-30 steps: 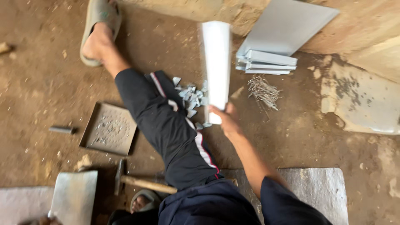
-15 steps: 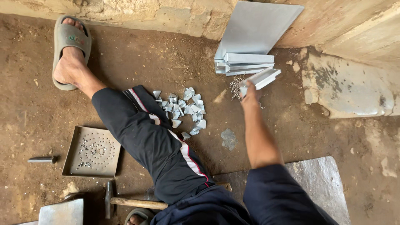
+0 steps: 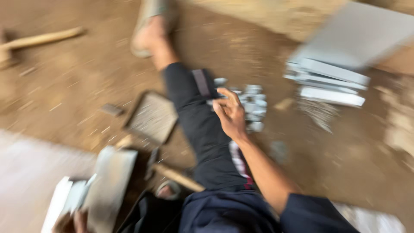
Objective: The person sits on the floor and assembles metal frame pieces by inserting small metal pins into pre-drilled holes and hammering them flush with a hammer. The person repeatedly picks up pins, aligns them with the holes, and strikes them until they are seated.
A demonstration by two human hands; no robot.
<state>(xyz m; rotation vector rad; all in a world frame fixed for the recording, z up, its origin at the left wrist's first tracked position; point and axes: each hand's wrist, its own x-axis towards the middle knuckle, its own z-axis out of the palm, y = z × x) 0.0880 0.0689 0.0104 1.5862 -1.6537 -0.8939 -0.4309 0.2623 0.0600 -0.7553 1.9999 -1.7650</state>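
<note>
My right hand (image 3: 230, 114) has let go of the folded sheet, now back over my knee, empty, fingers loosely curled beside the metal offcuts (image 3: 252, 105); sheet stack (image 3: 330, 84) well apart; left hand (image 3: 71, 222) grips a flat sheet piece (image 3: 108, 181), frame blurred.

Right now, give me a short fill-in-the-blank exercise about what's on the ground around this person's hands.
1. The right hand is empty and hovers over the outstretched leg, next to a small heap of grey ____ pieces.
2. The foot at the end of that leg wears a ____.
3. The left hand, at the bottom edge of the view, touches a flat grey ____.

Missing words: metal; sandal; sheet
</note>
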